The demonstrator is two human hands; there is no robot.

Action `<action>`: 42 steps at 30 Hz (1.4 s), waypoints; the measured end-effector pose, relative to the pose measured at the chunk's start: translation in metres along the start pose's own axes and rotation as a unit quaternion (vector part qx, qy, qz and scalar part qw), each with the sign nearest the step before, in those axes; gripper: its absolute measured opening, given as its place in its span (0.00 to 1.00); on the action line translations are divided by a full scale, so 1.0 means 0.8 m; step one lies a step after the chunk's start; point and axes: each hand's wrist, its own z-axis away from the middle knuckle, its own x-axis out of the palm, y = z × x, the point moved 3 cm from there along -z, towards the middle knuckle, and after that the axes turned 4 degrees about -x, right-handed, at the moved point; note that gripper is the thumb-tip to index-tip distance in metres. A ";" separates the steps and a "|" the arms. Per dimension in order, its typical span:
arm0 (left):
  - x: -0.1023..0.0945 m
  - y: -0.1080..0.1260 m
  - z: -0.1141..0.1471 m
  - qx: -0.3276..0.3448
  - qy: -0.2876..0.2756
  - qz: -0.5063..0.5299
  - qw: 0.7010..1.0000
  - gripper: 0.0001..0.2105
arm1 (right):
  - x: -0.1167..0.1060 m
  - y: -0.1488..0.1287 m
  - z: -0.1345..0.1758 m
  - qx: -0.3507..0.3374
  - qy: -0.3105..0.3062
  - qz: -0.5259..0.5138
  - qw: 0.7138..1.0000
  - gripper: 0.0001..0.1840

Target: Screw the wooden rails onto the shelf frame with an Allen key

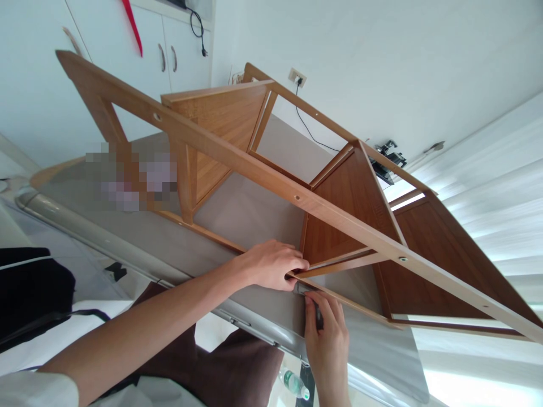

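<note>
A wooden shelf frame (237, 152) with slanted panels lies on its side on a grey tabletop (165, 243). My left hand (274, 263) wraps its fingers around the near lower rail, where a crosspiece meets it. Just right of it, my right hand (328, 322) pinches a thin metal tool (300, 289), whose tip points at the rail beside my left fingers. Something dark shows in the right palm, perhaps the tool's handle; the tool's exact kind and its contact with the rail are hard to make out.
White cabinets (123, 51) stand at the back left. A black device (388, 161) sits beyond the frame, near a white curtain (487, 186). A plastic bottle (294, 384) lies below the table edge. Part of the left tabletop is pixelated.
</note>
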 end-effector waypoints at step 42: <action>0.002 0.001 -0.001 0.024 0.006 -0.002 1.000 0.07 | -0.008 -0.039 -0.021 -0.082 0.005 0.112 0.990 0.12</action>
